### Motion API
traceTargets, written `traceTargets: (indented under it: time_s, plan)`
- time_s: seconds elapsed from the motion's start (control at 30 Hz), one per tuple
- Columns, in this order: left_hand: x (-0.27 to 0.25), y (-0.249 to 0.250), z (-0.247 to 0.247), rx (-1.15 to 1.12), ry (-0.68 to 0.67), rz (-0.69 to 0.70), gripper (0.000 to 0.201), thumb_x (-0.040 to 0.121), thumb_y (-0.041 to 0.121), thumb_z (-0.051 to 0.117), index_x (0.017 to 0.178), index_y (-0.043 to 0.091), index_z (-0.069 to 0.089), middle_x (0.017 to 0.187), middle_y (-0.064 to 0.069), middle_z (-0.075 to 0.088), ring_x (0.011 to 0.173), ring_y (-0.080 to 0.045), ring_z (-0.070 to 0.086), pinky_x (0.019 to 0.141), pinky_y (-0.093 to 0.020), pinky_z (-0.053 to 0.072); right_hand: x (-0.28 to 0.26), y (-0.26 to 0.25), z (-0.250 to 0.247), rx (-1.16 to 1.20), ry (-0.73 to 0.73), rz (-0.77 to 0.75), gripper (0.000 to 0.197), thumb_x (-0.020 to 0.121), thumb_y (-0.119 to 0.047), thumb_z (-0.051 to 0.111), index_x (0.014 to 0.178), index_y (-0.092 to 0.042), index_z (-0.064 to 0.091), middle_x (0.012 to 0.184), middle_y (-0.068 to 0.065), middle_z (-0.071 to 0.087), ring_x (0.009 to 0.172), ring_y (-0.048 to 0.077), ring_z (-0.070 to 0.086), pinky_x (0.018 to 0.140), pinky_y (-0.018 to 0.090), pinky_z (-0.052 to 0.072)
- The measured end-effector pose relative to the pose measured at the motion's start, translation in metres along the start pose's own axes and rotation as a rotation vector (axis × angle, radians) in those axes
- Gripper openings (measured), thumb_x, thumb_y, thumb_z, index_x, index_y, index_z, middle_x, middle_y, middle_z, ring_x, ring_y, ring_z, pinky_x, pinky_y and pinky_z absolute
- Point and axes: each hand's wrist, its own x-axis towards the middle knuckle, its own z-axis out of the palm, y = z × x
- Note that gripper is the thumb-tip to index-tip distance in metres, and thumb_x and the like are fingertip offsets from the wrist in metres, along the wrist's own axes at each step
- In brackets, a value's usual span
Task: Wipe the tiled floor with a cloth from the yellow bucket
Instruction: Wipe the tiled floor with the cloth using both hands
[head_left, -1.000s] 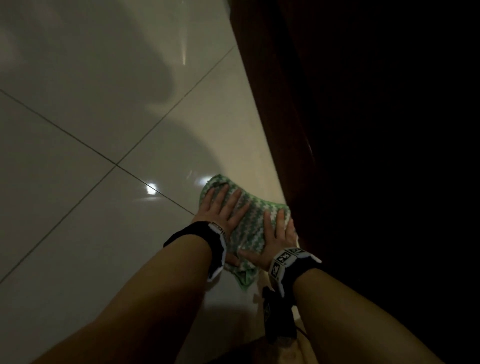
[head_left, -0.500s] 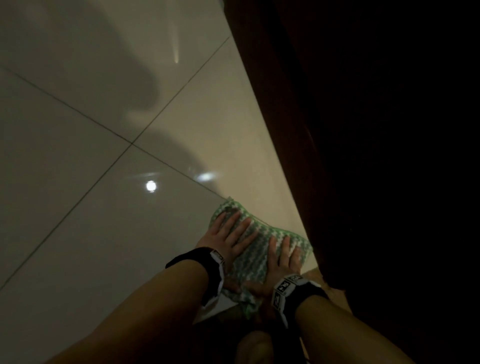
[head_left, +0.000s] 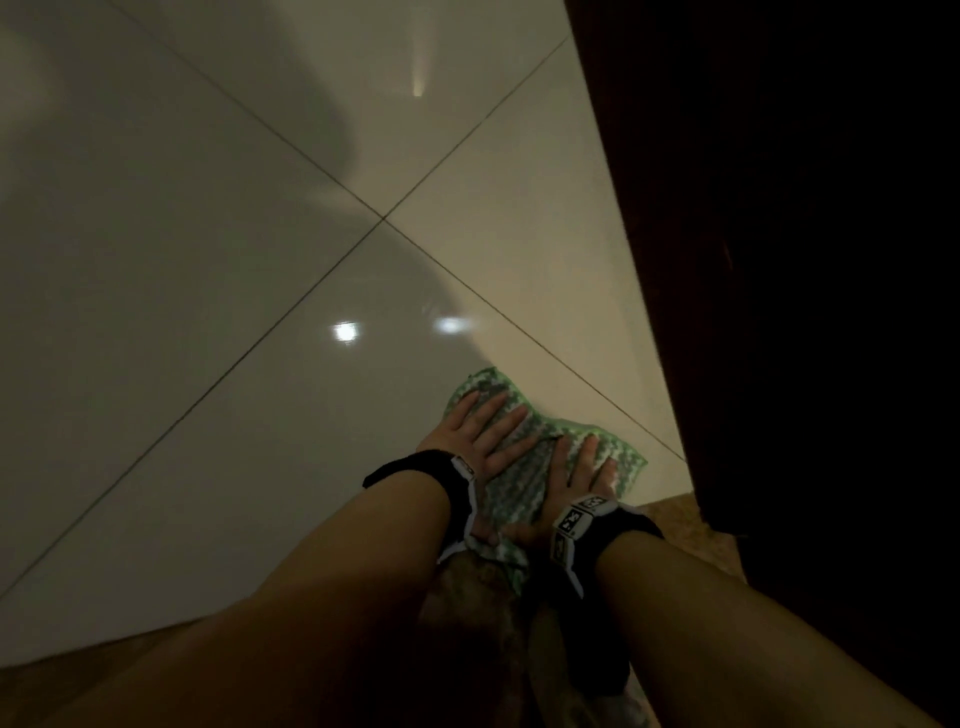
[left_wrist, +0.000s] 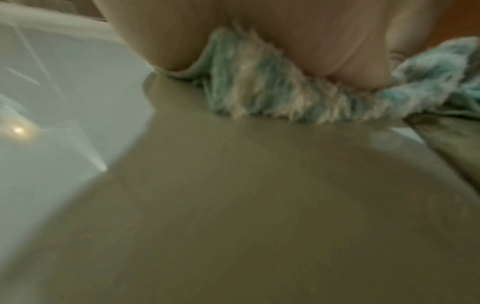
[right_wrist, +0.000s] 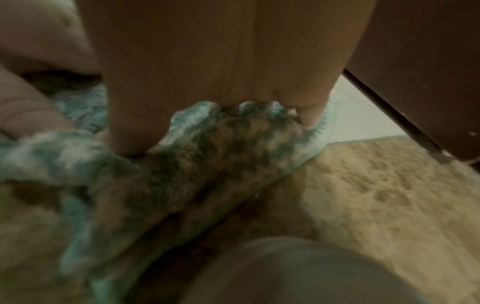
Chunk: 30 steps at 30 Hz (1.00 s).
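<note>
Four glossy floor tiles (head_left: 218, 218), dark wooden furniture (head_left: 779, 260), beige rug (right_wrist: 376, 185)

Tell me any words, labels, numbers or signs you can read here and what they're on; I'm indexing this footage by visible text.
No readable words or numbers in any view.
Right wristband: black-and-white square marker patterns, not text.
Left wristband: a similar marker, mostly hidden, unreadable.
Green-and-white cloth, tiled floor, dark wooden panel: no print visible.
</note>
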Motion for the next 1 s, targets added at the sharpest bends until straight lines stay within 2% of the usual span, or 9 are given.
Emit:
traceTargets:
  time_s: [0.27, 0.43, 0.57, 0.73, 0.87, 1.0]
  plan:
    - [-0.029, -0.019, 0.015, -0.024, 0.016, -0.063, 0.125, 0.064, 0.083, 0.048, 0.148, 0.026, -0.024, 0.157, -0.006, -0.028, 0.144, -0.035, -0.025, 0.115, -0.055, -0.015, -0.006, -0.031, 0.001, -0.04, -0.023, -0.022, 0.133, 0.065, -0.078, 0.058, 0.143, -0.023, -0.034, 0.152, 0.012, -0.037, 0.142, 0.044, -0.021, 0.116, 0.057, 0.007]
    - [-0.053, -0.031, 0.031, -0.053, 0.032, -0.119, 0.125, 0.063, 0.085, 0.047, 0.147, 0.026, -0.024, 0.157, -0.007, -0.028, 0.144, -0.035, -0.025, 0.115, -0.055, -0.016, -0.022, -0.057, 0.001, -0.142, 0.041, -0.069, 0.128, 0.067, -0.081, 0.051, 0.145, -0.019, -0.031, 0.153, 0.017, -0.032, 0.142, 0.047, -0.018, 0.115, 0.058, 0.001]
    - [-0.075, -0.039, 0.047, -0.078, 0.047, -0.189, 0.124, 0.063, 0.085, 0.045, 0.148, 0.026, -0.023, 0.157, -0.006, -0.028, 0.144, -0.034, -0.025, 0.115, -0.054, -0.017, -0.039, -0.079, -0.003, -0.231, 0.071, -0.133, 0.119, 0.074, -0.078, 0.046, 0.146, -0.019, -0.029, 0.154, 0.015, -0.031, 0.143, 0.045, -0.019, 0.116, 0.058, 0.0]
    - [-0.109, -0.046, 0.068, -0.129, 0.057, -0.289, 0.124, 0.062, 0.087, 0.044, 0.148, 0.027, -0.022, 0.158, -0.005, -0.027, 0.145, -0.034, -0.023, 0.115, -0.053, -0.016, -0.052, -0.108, 0.007, -0.261, 0.157, -0.208, 0.122, 0.071, -0.081, 0.046, 0.146, -0.018, -0.027, 0.153, 0.02, -0.03, 0.141, 0.048, -0.019, 0.114, 0.059, -0.002]
    - [-0.137, -0.051, 0.09, -0.151, 0.061, -0.354, 0.126, 0.059, 0.09, 0.042, 0.147, 0.028, -0.024, 0.157, -0.004, -0.028, 0.145, -0.034, -0.023, 0.116, -0.054, -0.014, -0.067, -0.131, 0.016, -0.294, 0.176, -0.298, 0.121, 0.071, -0.078, 0.048, 0.144, -0.022, -0.031, 0.147, 0.013, -0.04, 0.14, 0.049, -0.022, 0.113, 0.062, -0.005]
    - [-0.163, -0.059, 0.112, -0.186, 0.069, -0.428, 0.126, 0.059, 0.09, 0.04, 0.146, 0.028, -0.026, 0.157, -0.003, -0.029, 0.145, -0.034, -0.024, 0.116, -0.055, -0.012, -0.073, -0.16, 0.03, -0.256, 0.219, -0.344, 0.132, 0.061, -0.084, 0.051, 0.146, -0.02, -0.029, 0.153, 0.017, -0.032, 0.14, 0.049, -0.022, 0.113, 0.065, -0.002]
